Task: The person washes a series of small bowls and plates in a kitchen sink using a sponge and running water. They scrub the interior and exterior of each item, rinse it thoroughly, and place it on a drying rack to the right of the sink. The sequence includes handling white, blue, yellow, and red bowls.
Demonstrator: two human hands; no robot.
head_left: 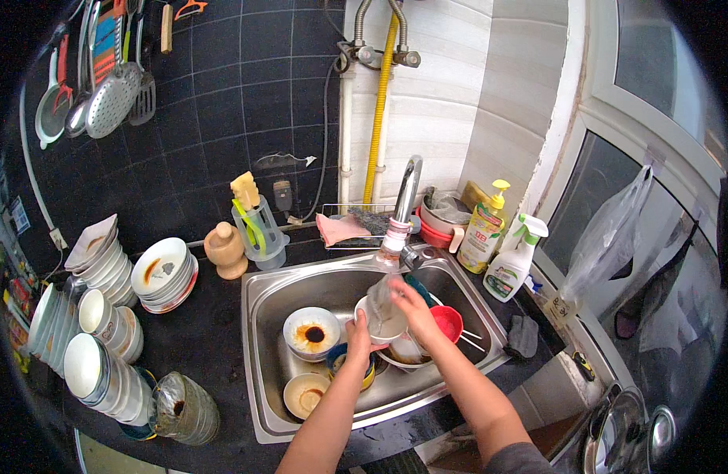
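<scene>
The left hand [359,330] is gripping a white bowl [382,320] at its near rim; the right hand [411,304] is pressing inside it, above the crowded sink [263,347].

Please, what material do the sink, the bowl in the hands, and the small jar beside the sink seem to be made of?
Sink: likely stainless steel, brushed grey with bright reflections. Bowl held under the tap: probably glazed ceramic, white and glossy, though melamine is possible. Jar: apparently wood, with a matte tan, turned shape.
</scene>
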